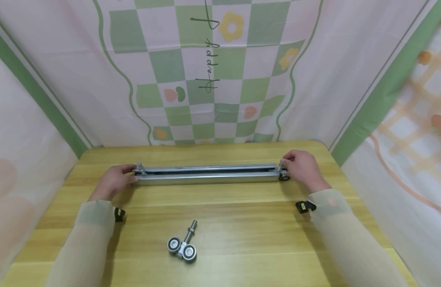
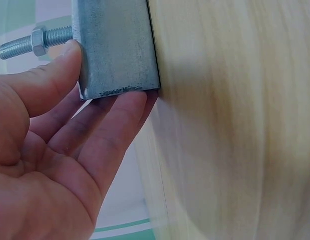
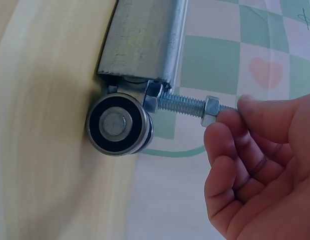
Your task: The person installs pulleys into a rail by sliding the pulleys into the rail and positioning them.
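A long metal channel rail (image 1: 209,177) lies across the table, its slot facing up. My left hand (image 1: 114,181) holds the rail's left end; in the left wrist view the thumb lies by the upper edge and the fingers touch the end face. A threaded bolt with a nut (image 2: 38,41) sticks out of the slot there. At the other end, my right hand (image 3: 260,155) pinches the tip of the threaded bolt (image 3: 182,105) of a wheeled trolley roller (image 3: 114,124). One wheel pair shows outside the rail; whatever sits inside is hidden.
Another trolley roller (image 1: 182,247), with black-ringed wheels and a threaded bolt, lies nearer on the wooden table (image 1: 242,231). Patterned fabric (image 1: 213,79) hangs behind the table's far edge and at both sides.
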`<state>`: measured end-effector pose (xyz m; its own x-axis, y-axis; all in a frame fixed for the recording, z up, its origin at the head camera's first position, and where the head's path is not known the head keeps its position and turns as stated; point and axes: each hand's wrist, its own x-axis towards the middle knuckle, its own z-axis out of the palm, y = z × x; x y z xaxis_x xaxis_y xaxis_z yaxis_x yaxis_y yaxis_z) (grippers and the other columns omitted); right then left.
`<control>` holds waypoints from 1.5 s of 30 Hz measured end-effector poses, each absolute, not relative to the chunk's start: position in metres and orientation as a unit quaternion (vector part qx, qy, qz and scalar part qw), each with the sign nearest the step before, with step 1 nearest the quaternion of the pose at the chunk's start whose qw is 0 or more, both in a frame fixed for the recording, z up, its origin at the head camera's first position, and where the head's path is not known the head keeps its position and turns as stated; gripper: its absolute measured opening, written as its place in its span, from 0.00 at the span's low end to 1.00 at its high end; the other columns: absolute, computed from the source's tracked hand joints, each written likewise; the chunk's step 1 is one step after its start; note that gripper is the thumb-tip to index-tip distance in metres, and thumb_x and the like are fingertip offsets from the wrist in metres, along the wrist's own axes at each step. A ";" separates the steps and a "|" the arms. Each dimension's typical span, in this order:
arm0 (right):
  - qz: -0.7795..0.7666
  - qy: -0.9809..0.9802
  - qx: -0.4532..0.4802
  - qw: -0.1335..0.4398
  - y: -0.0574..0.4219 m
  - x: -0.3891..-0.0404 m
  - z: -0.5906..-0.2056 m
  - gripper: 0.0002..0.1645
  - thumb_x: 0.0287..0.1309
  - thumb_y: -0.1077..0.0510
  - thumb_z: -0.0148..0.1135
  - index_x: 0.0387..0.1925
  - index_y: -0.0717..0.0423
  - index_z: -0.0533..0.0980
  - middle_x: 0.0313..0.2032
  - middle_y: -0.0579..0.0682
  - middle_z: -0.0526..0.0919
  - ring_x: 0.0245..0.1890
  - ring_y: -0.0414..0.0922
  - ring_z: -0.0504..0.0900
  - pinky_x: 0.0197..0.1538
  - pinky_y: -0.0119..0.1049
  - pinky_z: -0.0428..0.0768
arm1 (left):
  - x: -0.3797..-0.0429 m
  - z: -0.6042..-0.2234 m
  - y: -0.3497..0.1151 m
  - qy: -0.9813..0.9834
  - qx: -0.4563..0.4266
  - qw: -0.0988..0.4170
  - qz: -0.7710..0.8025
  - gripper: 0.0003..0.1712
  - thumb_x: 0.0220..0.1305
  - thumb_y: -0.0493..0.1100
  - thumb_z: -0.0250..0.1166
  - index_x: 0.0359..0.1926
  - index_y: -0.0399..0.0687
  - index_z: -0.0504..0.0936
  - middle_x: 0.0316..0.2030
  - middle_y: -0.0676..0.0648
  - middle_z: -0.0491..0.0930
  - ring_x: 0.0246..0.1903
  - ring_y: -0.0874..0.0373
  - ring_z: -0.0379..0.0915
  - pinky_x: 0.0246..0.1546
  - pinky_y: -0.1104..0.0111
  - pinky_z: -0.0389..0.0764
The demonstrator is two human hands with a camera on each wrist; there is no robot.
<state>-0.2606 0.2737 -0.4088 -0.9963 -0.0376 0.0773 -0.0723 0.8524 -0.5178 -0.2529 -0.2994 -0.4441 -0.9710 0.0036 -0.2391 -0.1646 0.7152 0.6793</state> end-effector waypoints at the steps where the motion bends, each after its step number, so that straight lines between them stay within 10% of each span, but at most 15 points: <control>1: 0.270 -0.962 0.030 0.036 0.273 -0.261 -0.409 0.16 0.71 0.54 0.57 0.46 0.63 0.80 0.42 0.60 0.84 0.42 0.57 0.80 0.47 0.55 0.77 | -0.253 -0.444 -0.299 0.919 -0.043 0.113 0.376 0.33 0.71 0.44 0.62 0.72 0.38 0.65 0.69 0.33 0.65 0.58 0.39 0.70 0.59 0.44 0.69; 10: 0.274 -0.960 0.036 0.040 0.267 -0.266 -0.411 0.16 0.70 0.53 0.59 0.46 0.63 0.81 0.43 0.60 0.84 0.43 0.58 0.80 0.48 0.56 0.77 | -0.253 -0.441 -0.299 0.922 -0.044 0.115 0.367 0.34 0.71 0.45 0.63 0.72 0.39 0.65 0.70 0.32 0.61 0.67 0.33 0.56 0.63 0.38 0.59; 45: 0.280 -0.958 0.033 0.050 0.256 -0.264 -0.410 0.14 0.68 0.55 0.60 0.44 0.64 0.82 0.40 0.59 0.85 0.40 0.56 0.81 0.45 0.53 0.78 | -0.253 -0.443 -0.299 0.928 -0.032 0.113 0.352 0.35 0.71 0.47 0.62 0.73 0.39 0.64 0.70 0.31 0.60 0.66 0.33 0.59 0.63 0.38 0.59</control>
<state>-0.2637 0.2559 -0.4096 -0.9929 -0.0343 0.1142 -0.0904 0.8410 -0.5334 -0.2533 -0.2989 -0.4430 -0.9722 0.0196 -0.2335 -0.1402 0.7495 0.6469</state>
